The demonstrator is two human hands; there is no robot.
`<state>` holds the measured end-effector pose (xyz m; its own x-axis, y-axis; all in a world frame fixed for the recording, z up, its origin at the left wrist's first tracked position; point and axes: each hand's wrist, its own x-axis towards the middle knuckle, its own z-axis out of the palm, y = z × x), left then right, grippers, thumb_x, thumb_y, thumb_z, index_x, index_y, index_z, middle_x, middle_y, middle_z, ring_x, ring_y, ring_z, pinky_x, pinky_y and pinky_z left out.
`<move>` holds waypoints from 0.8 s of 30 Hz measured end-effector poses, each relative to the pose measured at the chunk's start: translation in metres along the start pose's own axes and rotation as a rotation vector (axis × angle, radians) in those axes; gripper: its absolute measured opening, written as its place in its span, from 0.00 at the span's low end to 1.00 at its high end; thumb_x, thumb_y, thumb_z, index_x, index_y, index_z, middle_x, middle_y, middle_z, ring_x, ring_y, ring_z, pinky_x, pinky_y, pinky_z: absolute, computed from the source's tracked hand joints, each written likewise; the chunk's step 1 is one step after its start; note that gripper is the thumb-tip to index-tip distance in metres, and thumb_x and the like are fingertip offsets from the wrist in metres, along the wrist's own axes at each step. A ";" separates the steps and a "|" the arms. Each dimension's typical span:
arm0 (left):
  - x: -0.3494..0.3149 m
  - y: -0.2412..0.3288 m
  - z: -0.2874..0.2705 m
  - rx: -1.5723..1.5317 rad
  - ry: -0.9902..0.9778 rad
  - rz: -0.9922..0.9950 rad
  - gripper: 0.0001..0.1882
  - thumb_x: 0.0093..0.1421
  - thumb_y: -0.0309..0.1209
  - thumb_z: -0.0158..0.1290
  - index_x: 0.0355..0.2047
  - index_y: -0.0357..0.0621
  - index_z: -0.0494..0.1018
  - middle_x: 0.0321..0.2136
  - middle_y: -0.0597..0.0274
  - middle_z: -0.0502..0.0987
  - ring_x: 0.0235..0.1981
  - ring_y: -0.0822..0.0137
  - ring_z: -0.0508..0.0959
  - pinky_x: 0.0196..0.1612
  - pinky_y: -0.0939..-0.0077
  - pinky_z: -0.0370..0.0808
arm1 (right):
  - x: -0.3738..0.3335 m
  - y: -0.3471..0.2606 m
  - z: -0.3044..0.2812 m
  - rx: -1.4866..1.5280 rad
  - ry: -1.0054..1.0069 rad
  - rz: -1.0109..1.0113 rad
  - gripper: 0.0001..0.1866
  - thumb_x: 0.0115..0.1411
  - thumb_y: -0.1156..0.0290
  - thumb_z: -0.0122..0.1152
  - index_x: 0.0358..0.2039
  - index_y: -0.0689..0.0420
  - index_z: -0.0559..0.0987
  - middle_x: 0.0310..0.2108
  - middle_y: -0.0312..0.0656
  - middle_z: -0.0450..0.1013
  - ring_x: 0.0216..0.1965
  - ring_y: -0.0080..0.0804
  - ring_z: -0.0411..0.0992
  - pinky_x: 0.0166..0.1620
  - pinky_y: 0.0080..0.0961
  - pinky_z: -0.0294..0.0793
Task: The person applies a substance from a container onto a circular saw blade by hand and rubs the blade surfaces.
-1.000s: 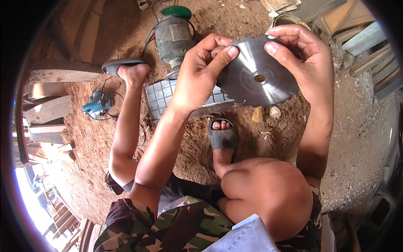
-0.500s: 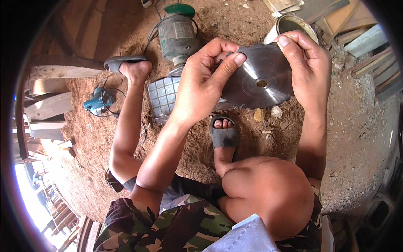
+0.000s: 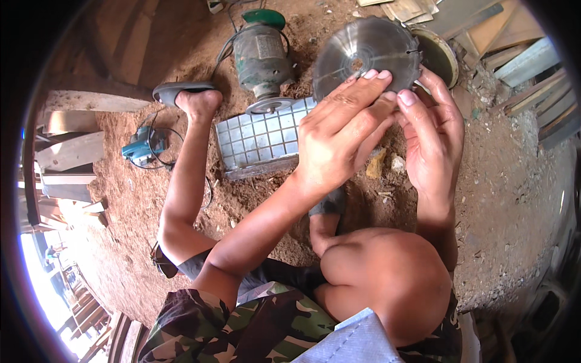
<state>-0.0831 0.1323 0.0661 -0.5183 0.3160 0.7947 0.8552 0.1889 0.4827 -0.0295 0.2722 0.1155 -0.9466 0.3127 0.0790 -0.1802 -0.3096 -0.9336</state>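
Observation:
A round steel circular saw blade (image 3: 378,51) with a small centre hole and a toothed rim is tilted up in front of me, between both hands. My left hand (image 3: 345,130) lies across the blade's lower face, fingers stretched together near the hole; its thumb is out of sight. At the lower right rim, my right hand (image 3: 433,133) pinches the edge, thumb in front and fingers partly hidden behind. The two hands' fingertips nearly meet there. Beyond my left hand stands a worn green motor grinder (image 3: 260,57) with a grinding disc (image 3: 269,106) at its near end.
A tiled slab (image 3: 254,142) lies on the sawdust-covered ground under the disc. A bucket (image 3: 452,48) stands behind the blade. A blue power tool (image 3: 144,145) with a cord lies at left. Planks (image 3: 548,106) are stacked at right. A yellowish stone (image 3: 376,163) sits below my hands.
The blade has moved up and tilted to face me more. My left hand has shifted right, from the blade's left edge onto its lower face; my right hand has slid lower along the rim.

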 end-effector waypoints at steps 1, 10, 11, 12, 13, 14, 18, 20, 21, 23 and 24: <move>0.001 0.007 -0.004 0.031 -0.084 -0.009 0.18 0.55 0.26 0.68 0.48 0.43 0.82 0.53 0.52 0.82 0.57 0.50 0.80 0.63 0.53 0.74 | 0.000 0.002 -0.009 -0.014 0.015 -0.011 0.19 0.69 0.78 0.58 0.58 0.69 0.71 0.45 0.45 0.79 0.46 0.24 0.77 0.50 0.20 0.76; 0.000 0.008 -0.049 0.256 0.126 -0.224 0.40 0.59 0.42 0.68 0.68 0.46 0.66 0.70 0.43 0.61 0.72 0.42 0.59 0.74 0.42 0.50 | -0.004 0.009 -0.023 -0.043 0.203 -0.072 0.13 0.67 0.77 0.61 0.51 0.65 0.78 0.38 0.35 0.77 0.36 0.13 0.71 0.40 0.14 0.69; -0.005 0.002 -0.055 0.042 0.198 -0.409 0.41 0.61 0.39 0.67 0.70 0.44 0.61 0.70 0.40 0.60 0.71 0.43 0.59 0.73 0.45 0.54 | -0.004 0.008 -0.027 -0.030 0.166 -0.066 0.14 0.67 0.79 0.59 0.52 0.67 0.78 0.41 0.39 0.78 0.40 0.18 0.74 0.45 0.17 0.73; -0.006 -0.001 -0.060 -0.171 0.265 -0.592 0.42 0.62 0.36 0.66 0.72 0.42 0.57 0.70 0.38 0.58 0.71 0.45 0.60 0.72 0.48 0.57 | -0.005 0.008 -0.026 -0.033 0.158 -0.066 0.14 0.67 0.80 0.59 0.52 0.67 0.77 0.40 0.38 0.77 0.40 0.18 0.73 0.45 0.17 0.72; 0.000 0.010 -0.069 -0.429 0.273 -0.829 0.38 0.66 0.31 0.62 0.71 0.40 0.56 0.64 0.41 0.67 0.66 0.55 0.69 0.66 0.59 0.68 | -0.006 0.008 -0.026 -0.037 0.153 -0.068 0.13 0.67 0.80 0.59 0.52 0.67 0.77 0.39 0.37 0.76 0.39 0.18 0.72 0.45 0.17 0.71; -0.004 0.000 -0.076 -0.691 0.248 -0.940 0.28 0.68 0.26 0.59 0.65 0.41 0.64 0.52 0.51 0.79 0.54 0.65 0.79 0.57 0.69 0.76 | -0.006 0.007 -0.019 -0.063 0.177 -0.080 0.12 0.66 0.79 0.62 0.50 0.66 0.78 0.34 0.32 0.74 0.34 0.13 0.68 0.38 0.14 0.66; -0.023 -0.007 -0.088 -0.967 0.267 -1.086 0.11 0.68 0.25 0.58 0.50 0.43 0.75 0.39 0.64 0.83 0.39 0.72 0.83 0.45 0.72 0.81 | -0.001 0.002 -0.007 -0.146 0.100 -0.189 0.07 0.66 0.78 0.64 0.43 0.67 0.80 0.26 0.26 0.71 0.27 0.09 0.64 0.30 0.11 0.61; -0.031 -0.005 -0.089 -1.002 0.243 -1.118 0.08 0.68 0.25 0.58 0.47 0.44 0.76 0.38 0.65 0.84 0.37 0.72 0.83 0.42 0.72 0.82 | 0.000 -0.003 -0.017 -0.296 0.032 -0.228 0.05 0.65 0.78 0.64 0.39 0.67 0.81 0.25 0.26 0.71 0.26 0.09 0.64 0.29 0.12 0.62; -0.035 -0.005 -0.091 -1.009 0.230 -1.144 0.08 0.68 0.25 0.58 0.47 0.44 0.76 0.38 0.65 0.84 0.37 0.73 0.83 0.41 0.73 0.82 | 0.001 -0.004 -0.020 -0.366 -0.002 -0.248 0.04 0.65 0.78 0.64 0.37 0.67 0.81 0.24 0.26 0.71 0.25 0.09 0.64 0.29 0.12 0.63; -0.038 -0.002 -0.092 -1.024 0.222 -1.177 0.07 0.69 0.26 0.58 0.46 0.45 0.76 0.38 0.67 0.84 0.36 0.75 0.83 0.38 0.75 0.83 | -0.001 -0.008 -0.013 -0.355 -0.006 -0.242 0.04 0.65 0.78 0.64 0.34 0.67 0.81 0.24 0.27 0.71 0.26 0.09 0.64 0.30 0.11 0.63; -0.041 -0.001 -0.091 -1.020 0.233 -1.185 0.07 0.68 0.26 0.58 0.46 0.45 0.76 0.37 0.67 0.84 0.35 0.75 0.83 0.38 0.76 0.83 | -0.002 -0.009 -0.011 -0.351 -0.008 -0.238 0.05 0.66 0.78 0.64 0.33 0.67 0.82 0.24 0.27 0.71 0.26 0.09 0.65 0.30 0.11 0.63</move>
<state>-0.0630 0.0343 0.0668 -0.9351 0.2871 -0.2080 -0.3307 -0.4949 0.8036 -0.0235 0.2845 0.1194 -0.8919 0.3308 0.3083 -0.2934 0.0952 -0.9512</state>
